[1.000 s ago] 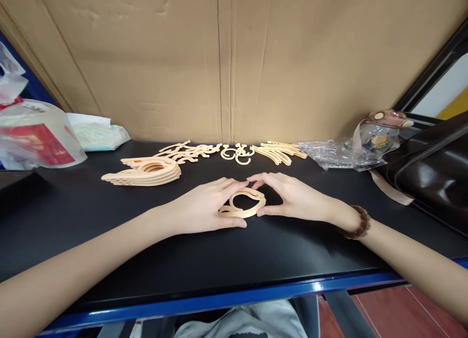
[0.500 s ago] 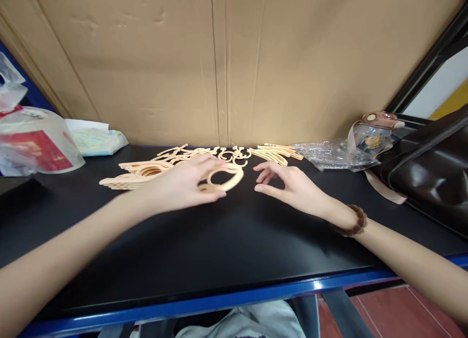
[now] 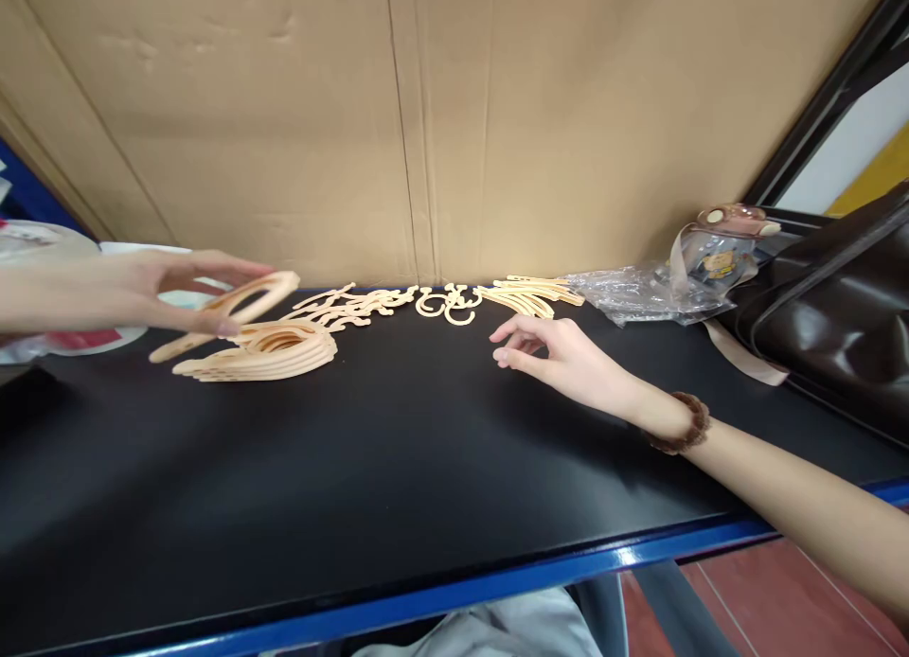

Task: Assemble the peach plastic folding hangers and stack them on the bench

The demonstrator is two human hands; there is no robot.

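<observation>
My left hand (image 3: 181, 292) is closed on a beige plastic hanger piece (image 3: 262, 302), a curved part with a long opening, held tilted above a stack of like pieces (image 3: 284, 359) on the left of the table. My right hand (image 3: 558, 354) hovers over the black tabletop at centre right. Its fingers are loosely bent, with a small gap to the thumb, and nothing shows in them. Behind the hands lie several wavy beige arms (image 3: 355, 304), a few beige hooks (image 3: 454, 304) and a bundle of slim curved beige strips (image 3: 529, 295).
A cardboard sheet (image 3: 298, 117) stands along the back of the black table (image 3: 398, 487). At the right are crumpled clear plastic (image 3: 625, 295), a clear bottle-like container (image 3: 721, 255) with a strap and a dark brown bag (image 3: 838, 326). Partly hidden plastic packaging (image 3: 43, 240) stands at far left.
My left hand has moved left from the table's middle with the hanger piece, to just above the stack. My right hand has stayed nearly in place. The view has shifted slightly.
</observation>
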